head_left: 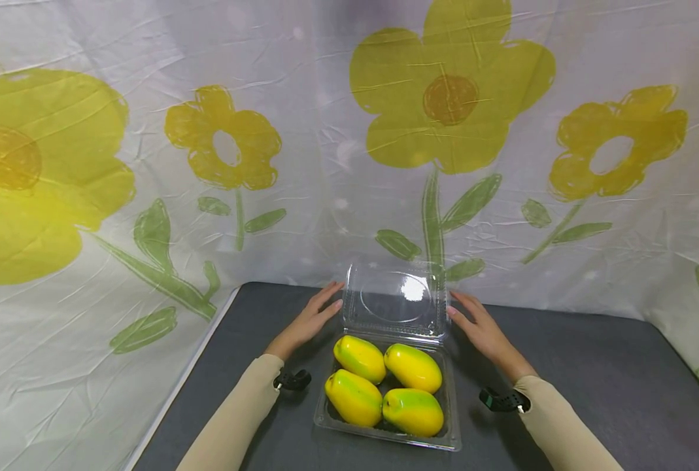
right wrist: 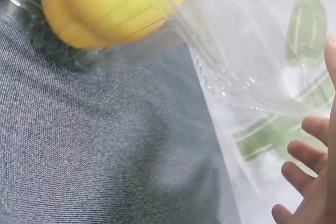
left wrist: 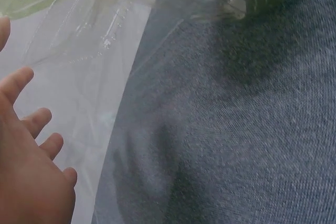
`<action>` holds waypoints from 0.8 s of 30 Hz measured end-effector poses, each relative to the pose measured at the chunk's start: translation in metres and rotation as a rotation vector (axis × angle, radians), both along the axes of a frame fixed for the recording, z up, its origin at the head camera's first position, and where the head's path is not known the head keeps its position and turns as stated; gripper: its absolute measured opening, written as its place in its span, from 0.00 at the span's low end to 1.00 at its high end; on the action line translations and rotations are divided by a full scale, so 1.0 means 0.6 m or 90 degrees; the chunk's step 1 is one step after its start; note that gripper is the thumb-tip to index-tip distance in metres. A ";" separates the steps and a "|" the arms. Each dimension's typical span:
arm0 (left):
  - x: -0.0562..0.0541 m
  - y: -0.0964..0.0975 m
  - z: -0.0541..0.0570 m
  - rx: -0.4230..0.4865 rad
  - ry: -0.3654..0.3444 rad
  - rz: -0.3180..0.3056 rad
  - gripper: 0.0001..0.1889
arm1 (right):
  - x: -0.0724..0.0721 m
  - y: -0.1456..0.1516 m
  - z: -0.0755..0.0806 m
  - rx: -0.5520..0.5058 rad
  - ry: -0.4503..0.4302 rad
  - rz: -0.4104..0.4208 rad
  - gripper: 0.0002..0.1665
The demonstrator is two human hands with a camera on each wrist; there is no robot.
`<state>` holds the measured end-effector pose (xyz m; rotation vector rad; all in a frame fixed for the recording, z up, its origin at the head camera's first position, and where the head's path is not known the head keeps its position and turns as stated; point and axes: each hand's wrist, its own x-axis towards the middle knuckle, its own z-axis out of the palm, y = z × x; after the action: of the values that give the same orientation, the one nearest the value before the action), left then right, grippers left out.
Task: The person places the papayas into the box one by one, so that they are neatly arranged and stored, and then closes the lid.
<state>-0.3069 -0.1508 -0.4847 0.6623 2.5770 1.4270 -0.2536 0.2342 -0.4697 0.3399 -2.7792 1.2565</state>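
A clear plastic clamshell box (head_left: 387, 441) sits on the dark table, its lid (head_left: 393, 307) raised at the far side. Several yellow-green mangoes (head_left: 414, 367) lie in the base. My left hand (head_left: 310, 320) is at the lid's left edge with its fingers extended. On the opposite edge, my right hand (head_left: 481, 327) has its fingers spread, the fingertips by the plastic. In the left wrist view, one finger (left wrist: 20, 82) reaches the lid's corner. The right wrist view shows fingers (right wrist: 307, 156) beside the lid's edge; whether they press on it is unclear.
The dark grey cloth-covered table (head_left: 590, 379) extends on both sides of the box. Behind it hangs a white sheet (head_left: 325, 163) printed with yellow flowers. Black bands (head_left: 293, 379) are worn at both wrists.
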 end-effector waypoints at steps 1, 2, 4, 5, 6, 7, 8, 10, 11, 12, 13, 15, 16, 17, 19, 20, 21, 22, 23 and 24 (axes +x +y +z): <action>0.000 0.001 0.001 0.001 -0.002 0.002 0.29 | 0.000 0.000 0.001 0.000 0.004 0.001 0.38; 0.000 0.001 0.003 0.004 -0.002 0.003 0.29 | 0.000 -0.001 0.003 0.001 0.007 0.002 0.38; 0.000 0.002 0.005 0.009 -0.001 0.003 0.29 | 0.000 -0.001 0.005 -0.001 0.008 0.003 0.37; -0.001 0.002 0.006 0.010 0.001 0.002 0.29 | 0.001 -0.001 0.007 -0.001 0.009 0.004 0.37; -0.001 0.003 0.008 0.011 0.001 0.003 0.29 | 0.001 -0.001 0.009 0.000 0.010 0.005 0.37; -0.001 0.003 0.009 0.011 0.001 0.003 0.29 | 0.002 -0.001 0.011 -0.002 0.009 0.005 0.37; -0.002 0.003 0.011 0.012 0.001 0.001 0.29 | 0.003 -0.001 0.013 -0.002 0.009 0.006 0.37; -0.001 0.003 0.015 0.014 -0.002 -0.002 0.30 | 0.004 -0.001 0.017 -0.003 0.008 0.006 0.37; -0.001 0.003 0.017 0.017 -0.002 -0.003 0.30 | 0.005 -0.001 0.019 -0.003 0.008 0.007 0.37; -0.001 0.003 0.019 0.019 -0.005 -0.002 0.30 | 0.006 -0.001 0.022 -0.004 0.008 0.008 0.37; 0.000 0.003 0.022 0.022 -0.005 -0.003 0.30 | 0.007 -0.001 0.025 -0.005 0.008 0.008 0.37; 0.001 0.003 0.026 0.026 -0.009 0.000 0.30 | 0.009 -0.002 0.030 -0.008 0.007 0.010 0.37; 0.001 0.003 0.028 0.028 -0.010 0.001 0.30 | 0.010 -0.003 0.032 -0.008 0.006 0.011 0.38; 0.001 0.003 0.030 0.031 -0.009 0.003 0.30 | 0.011 -0.003 0.035 -0.006 0.009 0.011 0.38; 0.001 0.003 0.034 0.033 -0.005 0.004 0.30 | 0.011 -0.004 0.038 -0.004 0.013 0.009 0.38; 0.002 0.002 0.035 0.035 -0.002 0.005 0.30 | 0.011 -0.004 0.040 -0.004 0.015 0.009 0.38; 0.002 0.002 0.037 0.037 0.003 0.004 0.29 | 0.011 -0.004 0.041 -0.002 0.018 0.008 0.38; 0.003 0.002 0.038 0.041 0.006 0.003 0.29 | 0.011 -0.003 0.043 -0.002 0.020 0.008 0.38; 0.004 0.002 0.040 0.042 0.010 0.003 0.29 | 0.012 -0.003 0.044 -0.003 0.021 0.009 0.38; 0.005 0.001 0.042 0.043 0.014 0.004 0.29 | 0.012 -0.003 0.046 -0.005 0.022 0.009 0.38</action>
<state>-0.3042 -0.1499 -0.4597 0.6840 2.5589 1.5229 -0.2463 0.2322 -0.4421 0.3784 -2.7472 1.2534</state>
